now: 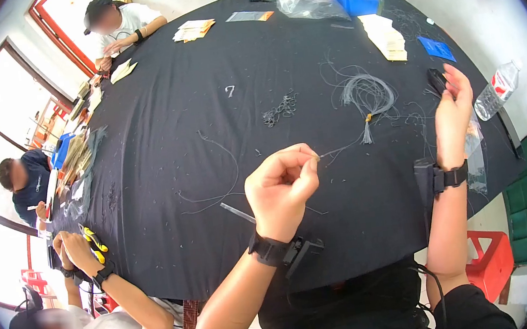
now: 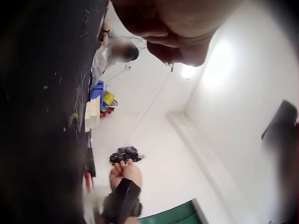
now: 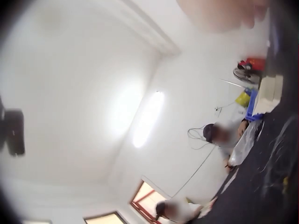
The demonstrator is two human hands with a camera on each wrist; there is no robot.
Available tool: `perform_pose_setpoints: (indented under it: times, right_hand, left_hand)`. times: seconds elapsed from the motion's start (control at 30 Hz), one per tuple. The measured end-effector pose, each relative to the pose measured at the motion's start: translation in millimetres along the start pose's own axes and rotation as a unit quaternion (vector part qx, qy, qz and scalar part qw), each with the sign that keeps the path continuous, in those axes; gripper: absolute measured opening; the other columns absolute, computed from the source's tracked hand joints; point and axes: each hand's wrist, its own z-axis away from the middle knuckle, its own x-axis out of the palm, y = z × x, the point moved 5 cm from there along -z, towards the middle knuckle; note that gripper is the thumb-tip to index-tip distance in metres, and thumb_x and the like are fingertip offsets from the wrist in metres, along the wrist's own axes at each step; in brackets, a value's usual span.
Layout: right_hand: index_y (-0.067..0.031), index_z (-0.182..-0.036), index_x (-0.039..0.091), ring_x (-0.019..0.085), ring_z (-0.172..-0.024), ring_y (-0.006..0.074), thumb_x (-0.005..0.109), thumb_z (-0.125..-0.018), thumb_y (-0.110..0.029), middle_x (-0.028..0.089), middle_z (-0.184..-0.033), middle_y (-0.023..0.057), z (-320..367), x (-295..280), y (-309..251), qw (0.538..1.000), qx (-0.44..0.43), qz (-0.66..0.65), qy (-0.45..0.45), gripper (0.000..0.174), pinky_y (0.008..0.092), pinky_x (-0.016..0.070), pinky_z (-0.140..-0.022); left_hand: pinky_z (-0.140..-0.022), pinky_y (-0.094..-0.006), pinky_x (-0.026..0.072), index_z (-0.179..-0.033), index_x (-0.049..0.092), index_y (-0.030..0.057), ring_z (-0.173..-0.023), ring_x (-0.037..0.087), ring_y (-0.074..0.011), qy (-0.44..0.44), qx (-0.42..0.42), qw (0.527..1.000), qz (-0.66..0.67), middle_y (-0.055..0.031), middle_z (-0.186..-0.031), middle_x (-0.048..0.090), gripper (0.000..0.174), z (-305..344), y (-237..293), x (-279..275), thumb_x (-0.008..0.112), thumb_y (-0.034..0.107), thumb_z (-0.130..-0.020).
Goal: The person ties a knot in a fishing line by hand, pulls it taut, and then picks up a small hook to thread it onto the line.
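Observation:
My left hand (image 1: 283, 191) is raised over the black-covered table, its thumb and index finger pinching the end of a thin grey cord (image 1: 334, 152). The cord runs toward a looped bundle of grey cord (image 1: 369, 91) tied with a yellow band. Farther right, my right hand (image 1: 454, 108) is held up with its fingers loosely extended, nothing visible in them. Just behind those fingers is a black object (image 1: 435, 81). In the right wrist view the right hand (image 3: 229, 14) is blurred at the top edge.
Short cord pieces (image 1: 280, 108) lie mid-table, a loose strand (image 1: 235, 161) left of them. Cream-coloured packets (image 1: 383, 38), a blue packet (image 1: 437, 49) and a blue bin (image 1: 355, 0) are at the far right. A water bottle (image 1: 498, 91) stands by the right edge. Other people sit around the table.

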Motion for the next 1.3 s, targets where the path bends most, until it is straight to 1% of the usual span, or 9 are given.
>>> perform_pose_setpoints:
  times: [0.03,0.1,0.27,0.37,0.5,0.7,1.0,1.1,1.3]
  right_hand:
    - [-0.0047,-0.119,0.062,0.057,-0.099,0.0160,0.047,-0.087,0.005,0.060,-0.111,0.0006,5.8,4.9,-33.0,0.996,-0.080,0.045,-0.006,0.036,0.0267,0.0432,-0.093]
    - [-0.0052,-0.118,0.062,0.058,-0.103,0.0168,0.047,-0.084,0.004,0.063,-0.115,0.0022,21.4,22.3,-60.1,0.978,0.006,-0.156,-0.139,0.038,0.0283,0.0441,-0.095]
    - [-0.0008,-0.112,0.062,0.063,-0.102,0.0144,0.054,-0.098,-0.013,0.066,-0.107,0.0073,80.2,58.3,-110.1,0.710,0.163,-0.471,-0.497,0.020,0.0293,0.0484,-0.091]
    - [-0.0020,-0.109,0.063,0.061,-0.090,0.0099,0.060,-0.098,-0.016,0.066,-0.098,0.0033,101.7,59.3,-122.5,0.640,0.203,-0.485,-0.561,0.018,0.0248,0.0486,-0.080]
    - [-0.0028,-0.100,0.065,0.052,-0.076,0.0021,0.065,-0.096,-0.017,0.059,-0.085,-0.0039,106.7,58.2,-126.6,0.624,0.225,-0.470,-0.582,0.015,0.0185,0.0412,-0.065]
    - [-0.0026,-0.093,0.064,0.047,-0.067,-0.0004,0.065,-0.094,-0.015,0.057,-0.075,-0.0071,107.0,56.9,-124.7,0.640,0.222,-0.430,-0.597,0.013,0.0175,0.0357,-0.058]
    - [-0.0024,-0.090,0.067,0.033,-0.050,-0.0016,0.068,-0.092,-0.016,0.051,-0.063,-0.0077,111.5,50.9,-123.2,0.549,0.339,-0.444,-0.621,0.013,0.0197,0.0194,-0.044]
    - [-0.0014,-0.089,0.069,0.034,-0.051,-0.0019,0.070,-0.089,-0.013,0.051,-0.062,-0.0084,112.2,48.2,-125.5,0.542,0.342,-0.439,-0.630,0.012,0.0192,0.0221,-0.046]
    - [-0.0003,-0.086,0.071,0.035,-0.052,-0.0021,0.073,-0.085,-0.007,0.048,-0.059,-0.0096,104.0,49.3,-125.6,0.612,0.242,-0.457,-0.598,0.007,0.0183,0.0270,-0.051]
  left_hand:
    - [-0.058,-0.0179,0.0426,-0.085,0.066,-0.0017,-0.069,0.056,-0.0043,-0.015,0.047,0.998,-0.046,-0.0085,-0.094,0.070,0.006,1.2,5.6,-0.4,0.067,-0.007,-0.083]
    - [-0.057,-0.0170,0.0423,-0.081,0.065,-0.0003,-0.069,0.057,-0.0038,-0.034,0.129,0.986,-0.105,-0.0083,-0.093,0.070,0.010,3.8,15.1,1.6,0.069,-0.010,-0.078]
    - [-0.048,-0.0185,0.0409,-0.078,0.065,0.0018,-0.050,0.050,-0.0034,-0.036,0.221,0.960,-0.170,-0.0058,-0.083,0.072,0.018,4.4,30.1,8.2,0.072,-0.011,-0.068]
    - [-0.048,-0.0188,0.0413,-0.078,0.064,0.0023,-0.049,0.050,-0.0039,-0.037,0.235,0.953,-0.187,-0.0059,-0.083,0.072,0.019,4.6,32.8,9.8,0.073,-0.011,-0.067]
    - [-0.049,-0.0180,0.0388,-0.077,0.066,0.0026,-0.056,0.052,-0.0027,-0.044,0.220,0.958,-0.182,-0.0053,-0.084,0.072,0.016,5.5,29.9,9.7,0.072,-0.010,-0.069]
    - [-0.048,-0.0184,0.0401,-0.077,0.064,0.0034,-0.053,0.051,-0.0039,-0.047,0.259,0.941,-0.213,-0.0059,-0.082,0.072,0.020,6.0,31.1,12.8,0.072,-0.011,-0.067]
    - [-0.050,-0.0216,0.0452,-0.078,0.062,0.0060,-0.051,0.055,-0.0120,-0.053,0.330,0.903,-0.269,-0.0022,-0.077,0.069,0.024,12.8,48.6,19.0,0.073,-0.009,-0.063]
    - [-0.051,-0.0222,0.0464,-0.079,0.063,0.0057,-0.053,0.057,-0.0143,-0.082,0.362,0.896,-0.244,-0.0030,-0.078,0.068,0.026,13.6,53.3,19.1,0.073,-0.009,-0.061]
    - [-0.058,-0.0243,0.0529,-0.078,0.066,0.0041,-0.066,0.067,-0.0157,-0.121,0.327,0.905,-0.245,-0.0073,-0.082,0.070,0.022,12.7,55.2,17.6,0.074,-0.010,-0.063]
